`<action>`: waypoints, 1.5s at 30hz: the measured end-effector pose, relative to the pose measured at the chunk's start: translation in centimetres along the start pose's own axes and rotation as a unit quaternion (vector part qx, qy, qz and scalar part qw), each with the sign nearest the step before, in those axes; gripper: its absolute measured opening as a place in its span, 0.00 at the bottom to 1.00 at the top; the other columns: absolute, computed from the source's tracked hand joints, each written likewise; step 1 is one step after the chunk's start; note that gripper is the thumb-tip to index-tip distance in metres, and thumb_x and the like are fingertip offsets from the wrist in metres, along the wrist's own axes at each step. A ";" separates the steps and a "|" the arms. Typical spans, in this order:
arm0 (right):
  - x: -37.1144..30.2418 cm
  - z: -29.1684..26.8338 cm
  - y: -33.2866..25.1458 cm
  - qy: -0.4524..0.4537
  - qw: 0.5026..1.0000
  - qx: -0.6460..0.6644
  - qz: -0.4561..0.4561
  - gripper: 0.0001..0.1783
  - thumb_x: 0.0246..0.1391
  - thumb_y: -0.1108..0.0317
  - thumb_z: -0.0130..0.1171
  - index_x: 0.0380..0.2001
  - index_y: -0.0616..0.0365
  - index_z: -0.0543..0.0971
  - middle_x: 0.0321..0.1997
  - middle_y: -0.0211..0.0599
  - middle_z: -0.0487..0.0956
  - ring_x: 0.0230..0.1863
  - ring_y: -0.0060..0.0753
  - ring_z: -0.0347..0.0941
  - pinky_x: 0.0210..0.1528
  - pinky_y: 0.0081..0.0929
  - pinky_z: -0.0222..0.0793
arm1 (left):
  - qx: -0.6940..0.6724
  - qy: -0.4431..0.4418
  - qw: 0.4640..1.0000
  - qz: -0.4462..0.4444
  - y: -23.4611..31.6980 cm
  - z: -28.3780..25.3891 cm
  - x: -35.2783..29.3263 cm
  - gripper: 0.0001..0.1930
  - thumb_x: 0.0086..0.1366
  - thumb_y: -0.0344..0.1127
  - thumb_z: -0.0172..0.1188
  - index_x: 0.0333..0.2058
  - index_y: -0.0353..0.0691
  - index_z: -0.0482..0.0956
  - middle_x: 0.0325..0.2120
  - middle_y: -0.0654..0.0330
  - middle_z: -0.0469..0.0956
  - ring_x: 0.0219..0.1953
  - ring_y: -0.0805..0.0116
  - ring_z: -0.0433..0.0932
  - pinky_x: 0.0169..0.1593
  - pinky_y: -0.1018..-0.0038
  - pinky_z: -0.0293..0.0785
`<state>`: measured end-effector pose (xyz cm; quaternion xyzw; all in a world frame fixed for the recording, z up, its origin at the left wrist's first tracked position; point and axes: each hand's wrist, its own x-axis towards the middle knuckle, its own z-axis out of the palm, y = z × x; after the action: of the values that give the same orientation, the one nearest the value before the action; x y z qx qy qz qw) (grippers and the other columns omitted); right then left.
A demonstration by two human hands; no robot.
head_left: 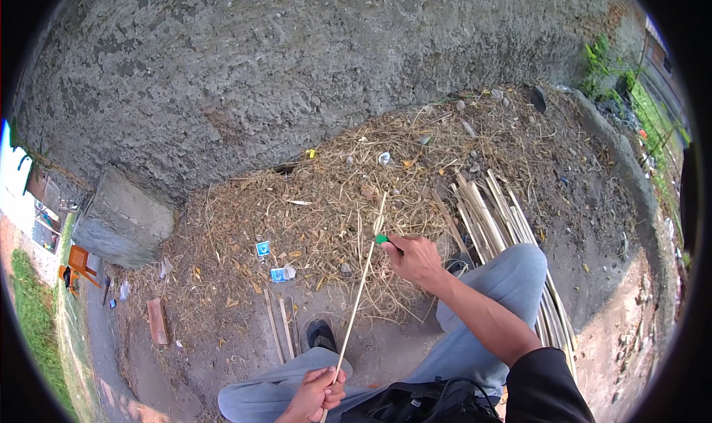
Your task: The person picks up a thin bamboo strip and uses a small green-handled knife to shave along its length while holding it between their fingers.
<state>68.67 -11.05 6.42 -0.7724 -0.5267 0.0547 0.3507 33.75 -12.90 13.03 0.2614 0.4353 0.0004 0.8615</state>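
My left hand (pixel 317 395) is closed around the lower end of a long, thin, pale wooden strip (pixel 359 297), low in the view. The strip slants up and away from me, and its far end lies over a heap of curly shavings (pixel 326 234). My right hand (pixel 417 261) is closed on a small tool of which only a green part (pixel 381 239) shows, right at the strip's upper stretch. Any blade is too small to make out. Thin pale curls stand beside the strip just beyond the green part.
A bundle of split wooden strips (pixel 483 219) lies by my right knee, partly beneath my leg. Two loose strips (pixel 274 326) lie near my left foot. A rough grey wall (pixel 297 67) rises ahead, with a concrete block (pixel 130 215), a reddish brick (pixel 157 321) and blue packets (pixel 280 275) leftward.
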 end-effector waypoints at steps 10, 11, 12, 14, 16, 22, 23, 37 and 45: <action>2.0 -0.2 3.7 -0.032 0.991 -0.001 0.129 0.18 0.62 0.55 0.52 0.32 0.57 0.82 0.19 0.50 0.78 0.23 0.57 0.76 0.29 0.49 0.72 | -0.037 0.132 0.990 -0.009 -3.0 0.8 -7.5 0.14 0.74 0.44 0.48 0.33 0.40 0.71 0.15 0.72 0.60 0.13 0.83 0.55 0.15 0.84 0.46; 2.3 -0.3 5.4 -0.009 0.989 -0.015 0.146 0.19 0.62 0.54 0.52 0.30 0.58 0.82 0.19 0.51 0.78 0.24 0.58 0.76 0.29 0.49 0.72 | -0.002 0.127 0.991 -0.033 -3.2 0.2 -8.6 0.15 0.74 0.45 0.48 0.32 0.40 0.71 0.14 0.71 0.60 0.13 0.83 0.55 0.14 0.84 0.47; 2.5 -0.4 5.9 0.013 0.987 -0.027 0.160 0.21 0.62 0.53 0.52 0.28 0.59 0.82 0.20 0.52 0.78 0.24 0.59 0.76 0.30 0.49 0.72 | -0.001 0.129 0.991 -0.033 -3.5 0.4 -9.4 0.15 0.74 0.45 0.48 0.32 0.40 0.71 0.14 0.71 0.60 0.13 0.83 0.55 0.14 0.84 0.47; 2.0 0.5 5.8 -0.003 0.984 0.017 0.175 0.21 0.61 0.53 0.55 0.27 0.60 0.83 0.17 0.53 0.76 0.22 0.52 0.75 0.29 0.46 0.70 | 0.028 0.214 0.977 0.007 -3.9 0.5 -10.4 0.15 0.74 0.45 0.48 0.32 0.41 0.71 0.13 0.72 0.60 0.12 0.83 0.55 0.14 0.83 0.48; 1.0 1.3 3.0 -0.120 0.966 0.096 0.208 0.22 0.62 0.52 0.54 0.27 0.61 0.83 0.16 0.51 0.74 0.20 0.49 0.73 0.28 0.43 0.68 | 0.011 0.217 0.976 0.030 -4.4 -0.8 -9.4 0.15 0.74 0.46 0.48 0.33 0.41 0.71 0.14 0.72 0.61 0.12 0.83 0.56 0.14 0.83 0.49; -0.3 0.4 -1.5 -0.152 0.958 0.181 0.161 0.27 0.63 0.49 0.52 0.39 0.66 0.83 0.19 0.53 0.76 0.21 0.48 0.74 0.31 0.42 0.70 | 0.067 0.214 0.972 0.076 -2.2 -0.8 -4.3 0.13 0.75 0.43 0.45 0.31 0.45 0.69 0.16 0.72 0.61 0.14 0.83 0.57 0.15 0.84 0.51; -0.6 0.0 -2.6 -0.130 0.962 0.191 0.144 0.26 0.64 0.50 0.50 0.40 0.66 0.81 0.19 0.53 0.76 0.20 0.50 0.75 0.29 0.43 0.70 | 0.067 0.212 0.972 0.079 -1.4 -0.8 -3.2 0.13 0.75 0.43 0.45 0.31 0.45 0.69 0.16 0.72 0.61 0.14 0.83 0.57 0.15 0.84 0.51; -5.9 -0.2 -5.7 -0.155 0.981 0.035 -0.111 0.18 0.66 0.52 0.49 0.38 0.59 0.68 0.20 0.49 0.78 0.17 0.56 0.75 0.17 0.50 0.68 | -0.052 -0.013 0.994 0.091 5.9 2.7 7.0 0.13 0.76 0.41 0.43 0.36 0.39 0.69 0.16 0.71 0.56 0.15 0.82 0.50 0.18 0.82 0.46; -5.4 -0.9 -5.5 -0.049 0.980 0.092 -0.168 0.17 0.59 0.53 0.59 0.41 0.56 0.79 0.18 0.38 0.77 0.14 0.44 0.74 0.13 0.38 0.68 | -0.115 -0.120 0.985 0.047 5.4 1.8 7.8 0.15 0.75 0.44 0.42 0.31 0.42 0.66 0.15 0.73 0.54 0.14 0.84 0.48 0.16 0.82 0.42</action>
<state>62.42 -15.00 8.84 -0.6339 -0.6583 0.0809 0.3978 41.16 -7.25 10.52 0.1784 0.3135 0.0594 0.9308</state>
